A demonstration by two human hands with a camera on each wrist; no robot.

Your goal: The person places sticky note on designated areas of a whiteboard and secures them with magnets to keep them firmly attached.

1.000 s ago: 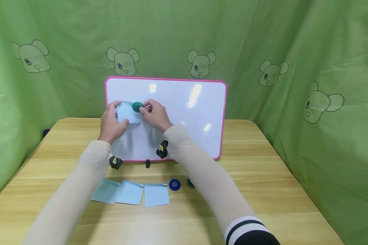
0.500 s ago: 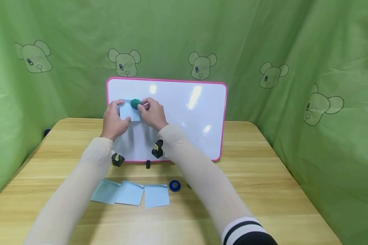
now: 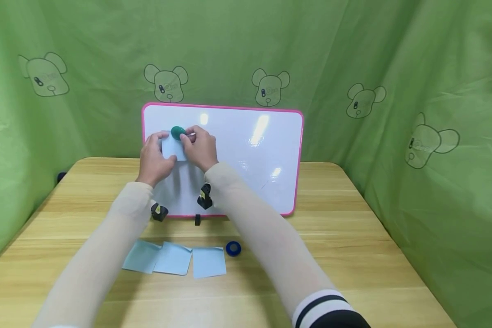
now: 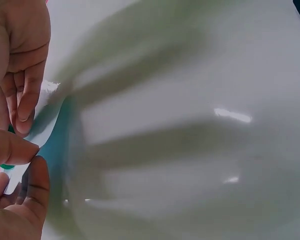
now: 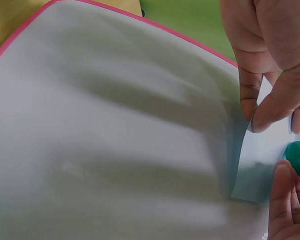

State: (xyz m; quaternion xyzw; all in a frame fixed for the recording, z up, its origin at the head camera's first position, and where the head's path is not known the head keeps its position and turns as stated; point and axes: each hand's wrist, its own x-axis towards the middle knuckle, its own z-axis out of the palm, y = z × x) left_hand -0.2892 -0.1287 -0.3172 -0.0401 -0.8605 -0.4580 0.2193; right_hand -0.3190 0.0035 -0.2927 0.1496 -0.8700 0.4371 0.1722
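Observation:
A light blue sticky note (image 3: 173,146) is at the upper left of the whiteboard (image 3: 246,164). My left hand (image 3: 153,159) holds the note by its left side, thumb low and fingers at the top; in the right wrist view its lower part stands away from the board (image 5: 115,125). My right hand (image 3: 201,148) pinches a round green magnet (image 3: 178,133) over the note's top edge. Part of that magnet (image 5: 298,154) shows between the right fingertips in the right wrist view. Whether it touches the board cannot be told.
Three more blue sticky notes lie in a row on the wooden table: left (image 3: 141,256), middle (image 3: 173,258) and right (image 3: 209,262). Beside them is a blue round magnet (image 3: 233,248). A black foot (image 3: 197,219) sits at the board's bottom edge. Green curtain (image 3: 238,45) surrounds the table.
My right hand has moved left and up with the green magnet. The left hand and note have shifted slightly right and up. A green object on the table is now hidden by the right sleeve.

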